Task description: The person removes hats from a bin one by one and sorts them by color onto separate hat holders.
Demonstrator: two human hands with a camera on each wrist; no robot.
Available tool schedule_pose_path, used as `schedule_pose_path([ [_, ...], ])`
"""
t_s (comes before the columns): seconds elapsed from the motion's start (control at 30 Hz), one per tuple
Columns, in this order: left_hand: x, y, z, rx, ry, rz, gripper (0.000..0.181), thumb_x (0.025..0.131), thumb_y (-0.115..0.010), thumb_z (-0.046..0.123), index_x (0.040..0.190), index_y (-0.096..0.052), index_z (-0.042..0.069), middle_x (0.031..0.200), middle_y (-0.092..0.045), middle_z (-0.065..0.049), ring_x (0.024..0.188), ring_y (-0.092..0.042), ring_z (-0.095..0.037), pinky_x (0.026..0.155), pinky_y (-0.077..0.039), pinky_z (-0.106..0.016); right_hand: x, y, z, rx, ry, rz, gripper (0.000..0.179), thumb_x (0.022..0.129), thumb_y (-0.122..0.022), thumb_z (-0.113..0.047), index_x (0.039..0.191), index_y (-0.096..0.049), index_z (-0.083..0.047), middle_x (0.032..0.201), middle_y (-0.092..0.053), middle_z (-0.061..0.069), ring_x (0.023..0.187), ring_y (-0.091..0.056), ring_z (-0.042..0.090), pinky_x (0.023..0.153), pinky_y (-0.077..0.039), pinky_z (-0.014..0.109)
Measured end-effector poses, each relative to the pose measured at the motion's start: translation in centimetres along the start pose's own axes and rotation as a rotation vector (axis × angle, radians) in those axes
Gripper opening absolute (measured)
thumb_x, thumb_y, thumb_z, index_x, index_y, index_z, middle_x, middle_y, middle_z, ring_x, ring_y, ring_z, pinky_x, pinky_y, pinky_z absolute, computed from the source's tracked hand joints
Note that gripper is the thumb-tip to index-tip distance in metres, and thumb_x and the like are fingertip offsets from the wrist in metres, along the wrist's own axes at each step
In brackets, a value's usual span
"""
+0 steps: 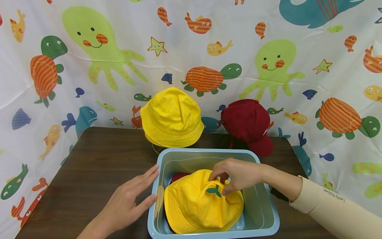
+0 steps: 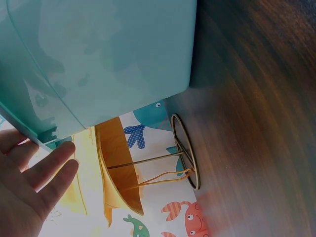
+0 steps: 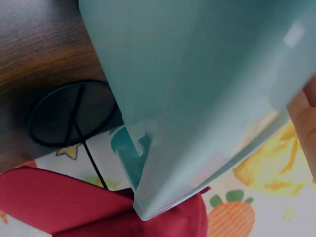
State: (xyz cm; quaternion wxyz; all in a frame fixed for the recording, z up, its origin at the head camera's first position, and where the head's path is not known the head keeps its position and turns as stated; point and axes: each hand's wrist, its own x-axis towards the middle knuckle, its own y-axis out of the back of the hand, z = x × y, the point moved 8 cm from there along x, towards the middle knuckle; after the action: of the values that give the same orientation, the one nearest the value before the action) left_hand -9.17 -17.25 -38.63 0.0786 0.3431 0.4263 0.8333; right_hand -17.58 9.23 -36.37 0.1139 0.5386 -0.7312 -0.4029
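While the right hand (image 1: pixel 238 174) pinches the crown of the leaf-marked yellow hat (image 1: pixel 194 205) inside the blue bin (image 1: pixel 209 150), the left hand (image 1: pixel 129 199) – fingers spread – touches the bin's left rim; something dark red (image 1: pixel 179 177) shows beneath; behind the bin, on the desk (image 1: pixel 113 166), stand another yellow hat (image 1: pixel 172 118) and a maroon cap (image 1: pixel 246 122).
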Motion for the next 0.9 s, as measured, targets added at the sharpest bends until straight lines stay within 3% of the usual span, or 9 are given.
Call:
schedule_pose_path([
  [0.27,0.0,-0.1,-0.1,0.002,0.005,-0.016,0.071,0.091,-0.080,0.019,0.155,-0.052,0.012,0.163,-0.046,0.001,0.137,-0.056,-0.015,0.114,-0.027,-0.011,0.0,0.0,-0.2,0.005,-0.001,0.024,0.033,0.088,-0.083,-0.005,0.119,-0.074,-0.010,0.106,-0.068,-0.011,0.085,-0.063,0.002,0.080,-0.058,0.021],
  [0.9,-0.1,-0.2,-0.2,0.004,0.006,-0.022,0.071,0.091,-0.080,0.019,0.156,-0.052,0.012,0.163,-0.046,0.000,0.138,-0.055,-0.015,0.115,-0.027,-0.011,-1.6,2.1,-1.6,0.009,0.077,0.137,0.026,0.089,-0.083,-0.007,0.113,-0.075,-0.015,0.100,-0.069,-0.012,0.080,-0.062,0.003,0.075,-0.059,0.025],
])
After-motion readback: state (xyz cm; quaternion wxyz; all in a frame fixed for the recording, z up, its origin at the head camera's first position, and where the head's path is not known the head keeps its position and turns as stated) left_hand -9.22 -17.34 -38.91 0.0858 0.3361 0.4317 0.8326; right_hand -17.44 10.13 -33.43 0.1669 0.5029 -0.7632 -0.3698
